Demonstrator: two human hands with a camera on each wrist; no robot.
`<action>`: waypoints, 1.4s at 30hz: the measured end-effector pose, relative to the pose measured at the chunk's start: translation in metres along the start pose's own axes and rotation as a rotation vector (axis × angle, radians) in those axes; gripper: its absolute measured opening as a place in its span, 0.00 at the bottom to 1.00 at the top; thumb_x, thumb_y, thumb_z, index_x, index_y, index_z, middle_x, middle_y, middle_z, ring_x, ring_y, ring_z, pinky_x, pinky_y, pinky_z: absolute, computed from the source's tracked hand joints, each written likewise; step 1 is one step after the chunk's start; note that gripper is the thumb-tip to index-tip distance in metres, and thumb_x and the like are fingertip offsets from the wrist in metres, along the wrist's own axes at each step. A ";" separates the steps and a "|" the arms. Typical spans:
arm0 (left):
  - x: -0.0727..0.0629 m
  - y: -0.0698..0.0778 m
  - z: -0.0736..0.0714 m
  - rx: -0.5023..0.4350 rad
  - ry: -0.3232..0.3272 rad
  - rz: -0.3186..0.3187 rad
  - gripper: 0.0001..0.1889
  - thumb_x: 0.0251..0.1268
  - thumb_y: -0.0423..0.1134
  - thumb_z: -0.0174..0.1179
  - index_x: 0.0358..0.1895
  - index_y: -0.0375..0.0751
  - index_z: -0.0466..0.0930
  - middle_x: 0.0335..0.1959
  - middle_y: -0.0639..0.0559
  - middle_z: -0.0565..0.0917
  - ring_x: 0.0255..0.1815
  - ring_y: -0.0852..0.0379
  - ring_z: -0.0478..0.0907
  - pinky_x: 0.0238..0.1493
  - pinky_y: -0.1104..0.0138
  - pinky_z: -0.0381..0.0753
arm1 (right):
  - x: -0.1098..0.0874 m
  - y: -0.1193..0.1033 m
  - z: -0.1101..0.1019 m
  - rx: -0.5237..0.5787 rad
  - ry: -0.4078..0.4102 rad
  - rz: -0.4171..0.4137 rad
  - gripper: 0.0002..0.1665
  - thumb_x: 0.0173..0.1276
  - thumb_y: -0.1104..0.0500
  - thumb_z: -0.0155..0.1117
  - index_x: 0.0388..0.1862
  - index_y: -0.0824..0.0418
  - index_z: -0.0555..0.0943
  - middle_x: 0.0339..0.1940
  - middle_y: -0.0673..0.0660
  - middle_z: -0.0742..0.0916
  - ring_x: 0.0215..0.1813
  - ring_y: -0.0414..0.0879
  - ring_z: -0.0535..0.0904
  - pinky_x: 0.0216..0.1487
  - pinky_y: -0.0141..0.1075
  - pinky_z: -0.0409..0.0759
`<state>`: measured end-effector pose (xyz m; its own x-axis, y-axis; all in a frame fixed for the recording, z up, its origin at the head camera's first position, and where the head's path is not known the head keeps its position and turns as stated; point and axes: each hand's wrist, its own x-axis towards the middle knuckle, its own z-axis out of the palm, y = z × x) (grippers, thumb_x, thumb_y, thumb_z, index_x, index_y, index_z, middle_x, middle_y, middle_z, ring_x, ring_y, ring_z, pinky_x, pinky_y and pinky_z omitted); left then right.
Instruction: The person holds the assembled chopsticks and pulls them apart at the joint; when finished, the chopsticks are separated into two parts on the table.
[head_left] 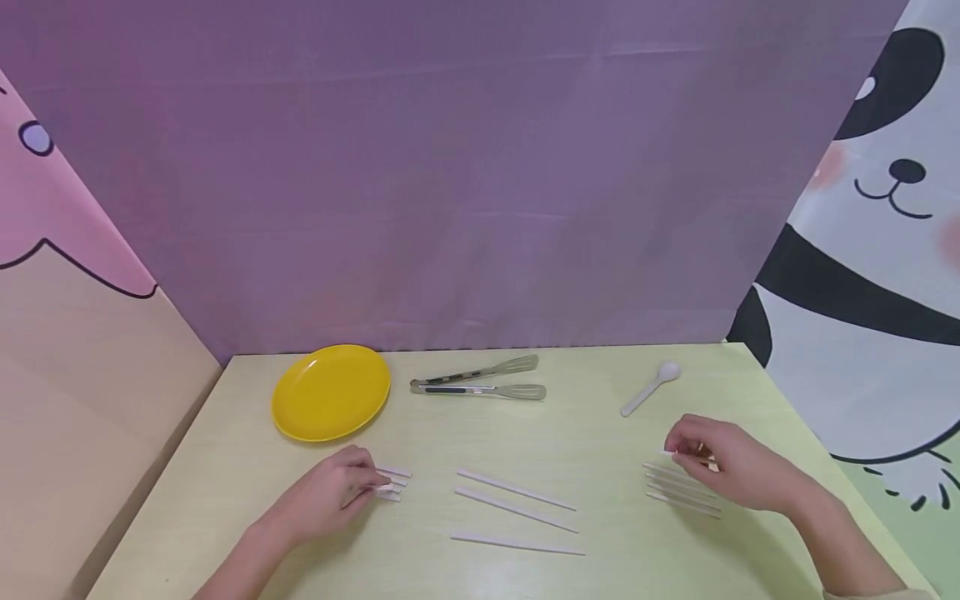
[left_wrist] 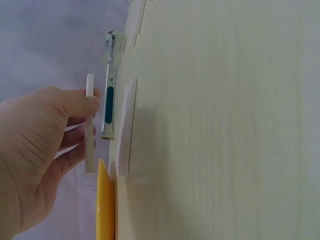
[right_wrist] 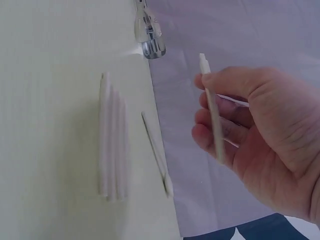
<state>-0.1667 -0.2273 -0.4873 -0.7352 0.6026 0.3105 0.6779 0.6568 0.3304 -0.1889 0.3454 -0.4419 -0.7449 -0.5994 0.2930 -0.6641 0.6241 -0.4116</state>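
In the left wrist view, my left hand (left_wrist: 42, 130) pinches a short white stick (left_wrist: 90, 135) between thumb and fingers, above the table. Similar short white sticks (left_wrist: 128, 125) lie side by side below that hand. On the right, my right hand (head_left: 742, 467) pinches another slim white stick (right_wrist: 215, 117), whose tip is narrowed. Beneath it several white sticks (right_wrist: 114, 145) lie in a close, nearly parallel row. Three longer tapered white sticks, like chopsticks (head_left: 517, 545), lie spaced apart on the table between the two hands.
A yellow plate (head_left: 330, 392) sits at the back left of the pale table (head_left: 570, 450). Metal tongs (head_left: 480, 390) lie spread beside it, near the back edge. Toward the back right is a white spoon (head_left: 651, 388). A purple cloth (head_left: 480, 183) hangs behind the table.
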 end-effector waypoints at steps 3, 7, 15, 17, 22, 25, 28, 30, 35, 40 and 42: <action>-0.002 -0.002 0.001 -0.053 -0.031 -0.005 0.10 0.63 0.28 0.73 0.44 0.45 0.94 0.36 0.61 0.83 0.36 0.70 0.73 0.38 0.74 0.79 | -0.005 0.003 0.002 0.010 -0.028 -0.005 0.18 0.67 0.70 0.73 0.42 0.46 0.82 0.33 0.36 0.82 0.35 0.26 0.75 0.33 0.28 0.76; -0.002 -0.002 0.001 -0.126 -0.081 -0.012 0.10 0.62 0.27 0.73 0.42 0.45 0.93 0.35 0.60 0.86 0.34 0.72 0.74 0.38 0.74 0.81 | -0.011 0.008 0.007 0.056 -0.081 0.017 0.17 0.66 0.68 0.75 0.41 0.45 0.83 0.31 0.34 0.83 0.34 0.26 0.75 0.32 0.29 0.77; -0.001 -0.003 -0.001 -0.150 -0.155 -0.018 0.09 0.61 0.27 0.74 0.37 0.48 0.91 0.34 0.62 0.87 0.36 0.71 0.77 0.42 0.71 0.84 | -0.018 0.009 0.021 0.130 -0.156 0.047 0.14 0.65 0.67 0.76 0.38 0.48 0.84 0.29 0.34 0.81 0.31 0.25 0.74 0.30 0.28 0.77; 0.000 -0.004 0.000 -0.149 -0.173 -0.036 0.09 0.61 0.28 0.74 0.37 0.48 0.91 0.35 0.63 0.87 0.37 0.71 0.77 0.43 0.71 0.84 | -0.020 0.009 0.024 0.136 -0.176 0.060 0.13 0.65 0.67 0.76 0.38 0.49 0.84 0.29 0.34 0.81 0.31 0.25 0.74 0.30 0.27 0.76; 0.001 -0.007 0.001 -0.143 -0.217 -0.087 0.09 0.63 0.29 0.74 0.38 0.50 0.92 0.35 0.65 0.87 0.38 0.71 0.78 0.46 0.69 0.86 | -0.023 0.010 0.029 0.130 -0.199 0.057 0.11 0.66 0.63 0.78 0.37 0.47 0.85 0.28 0.34 0.81 0.31 0.25 0.73 0.30 0.27 0.76; 0.001 -0.008 0.001 -0.132 -0.215 -0.079 0.08 0.62 0.29 0.74 0.38 0.49 0.92 0.35 0.64 0.87 0.38 0.71 0.78 0.46 0.68 0.86 | -0.023 0.009 0.032 0.114 -0.201 0.058 0.11 0.65 0.63 0.79 0.36 0.47 0.85 0.27 0.33 0.81 0.31 0.24 0.73 0.30 0.26 0.76; 0.002 -0.008 0.001 -0.120 -0.196 -0.068 0.08 0.62 0.29 0.74 0.38 0.49 0.92 0.34 0.63 0.87 0.37 0.70 0.78 0.45 0.68 0.85 | -0.023 0.009 0.033 0.093 -0.206 0.074 0.11 0.64 0.63 0.79 0.35 0.47 0.86 0.27 0.33 0.80 0.31 0.24 0.72 0.30 0.26 0.75; 0.003 -0.008 0.001 -0.112 -0.185 -0.070 0.08 0.62 0.29 0.74 0.38 0.49 0.93 0.34 0.63 0.87 0.36 0.70 0.77 0.44 0.69 0.85 | -0.023 0.008 0.034 0.089 -0.219 0.097 0.11 0.64 0.62 0.79 0.35 0.48 0.86 0.27 0.33 0.80 0.31 0.24 0.72 0.30 0.26 0.75; 0.005 -0.006 0.000 -0.054 -0.173 -0.071 0.08 0.61 0.29 0.75 0.36 0.50 0.93 0.32 0.64 0.84 0.34 0.71 0.73 0.41 0.70 0.83 | -0.021 0.008 0.034 0.079 -0.229 0.114 0.09 0.65 0.61 0.79 0.34 0.49 0.86 0.27 0.33 0.80 0.31 0.25 0.72 0.30 0.26 0.75; 0.015 0.001 0.000 0.014 -0.180 -0.067 0.07 0.60 0.32 0.76 0.35 0.52 0.91 0.31 0.67 0.81 0.33 0.71 0.72 0.42 0.69 0.83 | -0.016 0.008 0.032 0.063 -0.177 0.079 0.12 0.62 0.63 0.80 0.33 0.48 0.85 0.25 0.33 0.79 0.29 0.25 0.72 0.29 0.26 0.75; 0.022 0.005 0.001 0.013 -0.187 -0.071 0.06 0.61 0.34 0.76 0.36 0.52 0.92 0.32 0.67 0.81 0.34 0.72 0.73 0.44 0.70 0.84 | -0.012 0.006 0.031 0.063 -0.148 0.064 0.14 0.62 0.64 0.80 0.33 0.46 0.84 0.25 0.33 0.79 0.28 0.25 0.72 0.29 0.26 0.75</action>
<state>-0.1799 -0.2104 -0.4793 -0.7701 0.6274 0.1154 0.6250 0.7057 0.3338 -0.1816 0.3409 -0.4743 -0.7647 -0.6298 0.1362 -0.6070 0.6332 -0.4802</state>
